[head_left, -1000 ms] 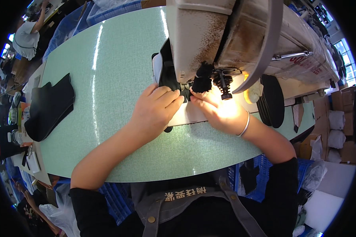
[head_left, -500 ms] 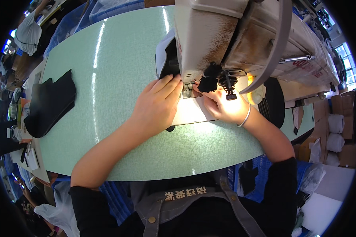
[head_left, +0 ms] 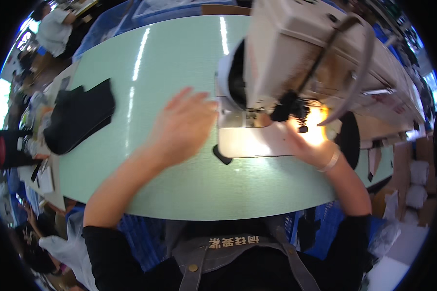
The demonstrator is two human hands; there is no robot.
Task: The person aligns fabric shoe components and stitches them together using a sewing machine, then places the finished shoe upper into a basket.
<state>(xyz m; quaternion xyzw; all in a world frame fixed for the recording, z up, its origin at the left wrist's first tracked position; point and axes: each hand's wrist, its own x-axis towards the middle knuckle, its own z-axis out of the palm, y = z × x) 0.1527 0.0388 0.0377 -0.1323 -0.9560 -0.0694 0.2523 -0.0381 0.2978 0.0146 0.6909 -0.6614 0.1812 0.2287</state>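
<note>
A large, worn off-white sewing machine [head_left: 277, 58] stands on the pale green table. Its metal bed plate [head_left: 247, 143] is brightly lit by a lamp. My left hand [head_left: 184, 128], smeared by motion, hovers over the table just left of the plate, its fingers stretched out and holding nothing. My right hand [head_left: 313, 148] is at the plate's right side, below a black spring-like part [head_left: 301, 114] of the machine; glare and blur hide its fingertips. Behind the needle area, a curved black-and-white workpiece [head_left: 235, 77] lies against the machine head, apart from both hands.
On the left of the table [head_left: 179, 194] lie stacked black cut pieces [head_left: 82, 116]. A black rounded pad [head_left: 222, 155] sits by the plate's left corner. Blue crates [head_left: 167, 12] stand beyond the far edge. At far left, another person [head_left: 53, 29] is visible.
My left hand has come off the workpiece and moved left, away from the needle area. My right hand has drawn back rightward from the needle. The whole view has shifted somewhat.
</note>
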